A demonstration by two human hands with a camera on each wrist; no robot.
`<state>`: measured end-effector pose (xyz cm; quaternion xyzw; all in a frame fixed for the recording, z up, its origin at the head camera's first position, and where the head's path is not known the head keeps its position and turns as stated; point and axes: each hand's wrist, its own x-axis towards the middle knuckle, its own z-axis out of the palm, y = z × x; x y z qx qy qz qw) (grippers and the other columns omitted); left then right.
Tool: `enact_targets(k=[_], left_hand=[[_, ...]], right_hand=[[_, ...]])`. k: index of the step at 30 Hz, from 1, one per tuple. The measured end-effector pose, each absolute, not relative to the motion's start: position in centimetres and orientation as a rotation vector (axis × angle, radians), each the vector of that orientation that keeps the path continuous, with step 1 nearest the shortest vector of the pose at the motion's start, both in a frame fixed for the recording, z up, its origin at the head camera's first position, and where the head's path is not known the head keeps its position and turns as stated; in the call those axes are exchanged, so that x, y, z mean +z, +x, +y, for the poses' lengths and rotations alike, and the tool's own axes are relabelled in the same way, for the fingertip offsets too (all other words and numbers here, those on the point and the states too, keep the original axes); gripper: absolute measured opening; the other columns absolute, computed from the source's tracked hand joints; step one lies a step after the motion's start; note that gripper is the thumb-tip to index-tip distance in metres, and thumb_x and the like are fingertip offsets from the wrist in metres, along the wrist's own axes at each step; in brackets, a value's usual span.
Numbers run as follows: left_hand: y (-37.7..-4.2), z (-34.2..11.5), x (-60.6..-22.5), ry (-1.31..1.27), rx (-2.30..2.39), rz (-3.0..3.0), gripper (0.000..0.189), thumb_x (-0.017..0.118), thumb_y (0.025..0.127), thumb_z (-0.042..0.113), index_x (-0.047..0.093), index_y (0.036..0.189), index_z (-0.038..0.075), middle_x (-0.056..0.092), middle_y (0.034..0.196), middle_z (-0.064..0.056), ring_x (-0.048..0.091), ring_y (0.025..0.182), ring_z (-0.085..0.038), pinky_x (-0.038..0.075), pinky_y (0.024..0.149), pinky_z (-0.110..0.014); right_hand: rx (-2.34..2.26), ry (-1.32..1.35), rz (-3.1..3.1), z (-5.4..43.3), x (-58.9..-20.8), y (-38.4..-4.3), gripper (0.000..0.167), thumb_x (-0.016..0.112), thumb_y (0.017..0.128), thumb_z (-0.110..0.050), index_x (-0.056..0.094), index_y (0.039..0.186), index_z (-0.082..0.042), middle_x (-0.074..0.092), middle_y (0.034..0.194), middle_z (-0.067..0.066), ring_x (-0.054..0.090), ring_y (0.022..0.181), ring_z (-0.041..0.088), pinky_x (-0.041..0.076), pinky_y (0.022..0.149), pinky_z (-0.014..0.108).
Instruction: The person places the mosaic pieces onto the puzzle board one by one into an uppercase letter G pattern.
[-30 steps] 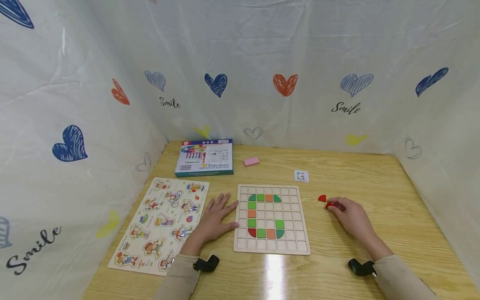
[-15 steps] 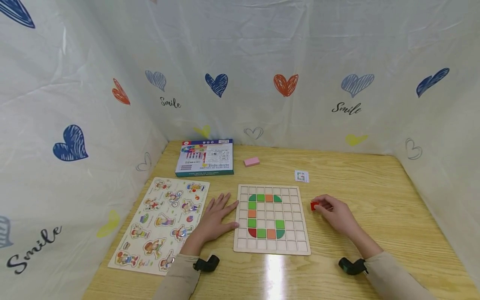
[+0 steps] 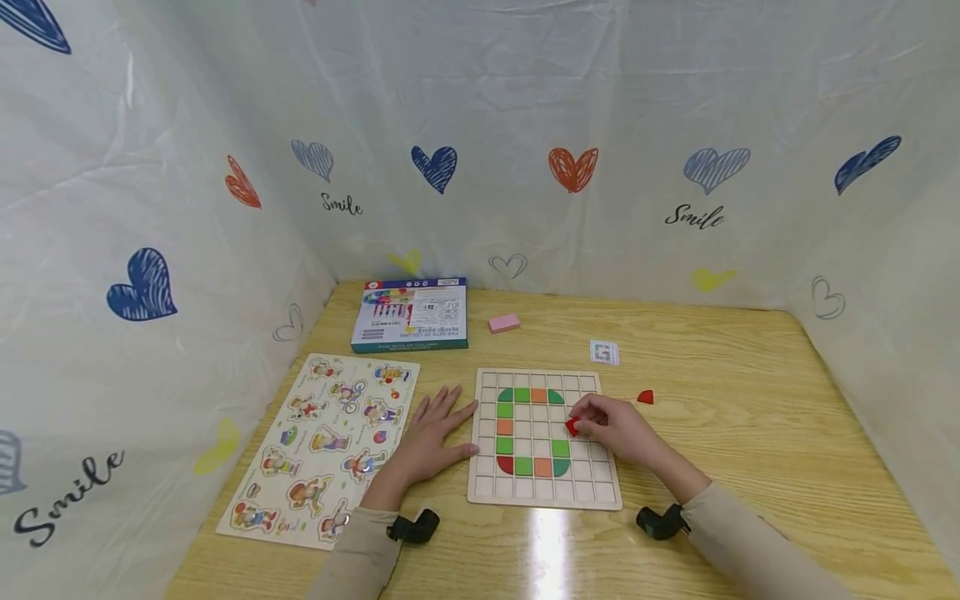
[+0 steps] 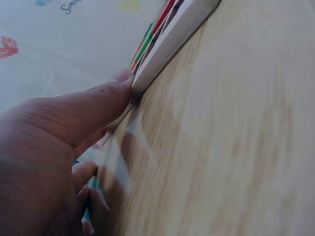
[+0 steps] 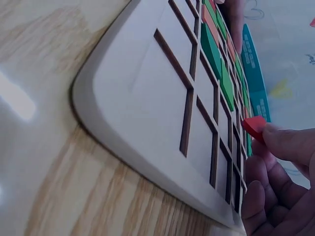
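Note:
My right hand (image 3: pixel 613 425) pinches a small red tile (image 3: pixel 573 427) between thumb and fingers. It is over the right part of the wooden grid board (image 3: pixel 517 490), just above a light green tile (image 3: pixel 560 449) in the head view. In the right wrist view the red tile (image 5: pixel 255 128) sticks out from the fingertips, close over the grid. Green, orange and dark red tiles lie in the cells in a C-like outline. My left hand (image 3: pixel 429 448) lies spread beside the board, its thumb (image 4: pixel 118 83) touching the board's left edge.
A red quarter-round piece (image 3: pixel 646 397) lies right of the board. Behind it is a small pattern card (image 3: pixel 604 352). Farther back are a pink block (image 3: pixel 504 322) and a flat box (image 3: pixel 409 321). A picture puzzle board (image 3: pixel 315 450) lies at the left, partly under the left arm.
My right hand has moved left from the table onto the board, carrying the red tile. The red quarter-round piece stays behind on the table. My left hand has not moved.

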<state>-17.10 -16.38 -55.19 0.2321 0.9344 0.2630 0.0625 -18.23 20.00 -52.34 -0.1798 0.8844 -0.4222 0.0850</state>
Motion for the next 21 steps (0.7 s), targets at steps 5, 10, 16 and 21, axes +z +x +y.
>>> enact_targets(k=[5, 10, 16, 21], left_hand=[[-17.2, -16.3, -55.2, 0.700, 0.786, 2.821, 0.074, 0.062, 0.096, 0.057, 0.039, 0.159, 0.026, 0.016, 0.170, -0.006, 0.006, 0.157, -0.026, -0.002, 0.127, -0.048], [-17.2, -16.3, -55.1, 0.702, 0.784, 2.821, 0.074, 0.062, 0.096, 0.056, 0.039, 0.159, 0.026, 0.016, 0.170, -0.007, 0.006, 0.157, -0.026, -0.002, 0.127, -0.048], [-17.1, -16.3, -54.9, 0.705, 0.785, 2.823, 0.074, 0.062, 0.096, 0.056, 0.039, 0.159, 0.025, 0.016, 0.170, -0.008, 0.006, 0.157, -0.026, -0.002, 0.127, -0.048], [-17.1, -16.3, -55.0, 0.701, 0.791, 2.820, 0.074, 0.062, 0.096, 0.056, 0.039, 0.159, 0.026, 0.016, 0.170, -0.007, 0.006, 0.157, -0.026, -0.002, 0.127, -0.048]], right_hand=[[-1.203, -0.550, 2.643, 18.7, -52.5, -18.5, 0.007, 0.071, 0.097, -0.012, 0.072, 0.102, -0.016, 0.067, 0.088, -0.008, 0.061, 0.081, 0.010, 0.053, 0.072, 0.024], [-1.172, -0.564, 2.671, 17.8, -52.6, -18.6, 0.008, 0.070, 0.097, -0.012, 0.073, 0.103, -0.016, 0.067, 0.087, -0.009, 0.060, 0.080, 0.009, 0.053, 0.072, 0.025], [-1.089, -0.630, 2.694, 17.3, -52.6, -18.9, 0.011, 0.069, 0.098, -0.013, 0.075, 0.104, -0.019, 0.068, 0.091, -0.011, 0.059, 0.081, 0.008, 0.053, 0.075, 0.027], [-1.029, -0.721, 2.705, 17.3, -52.0, -19.0, 0.013, 0.067, 0.098, -0.010, 0.077, 0.104, -0.016, 0.071, 0.098, -0.008, 0.060, 0.088, 0.010, 0.054, 0.081, 0.032]])
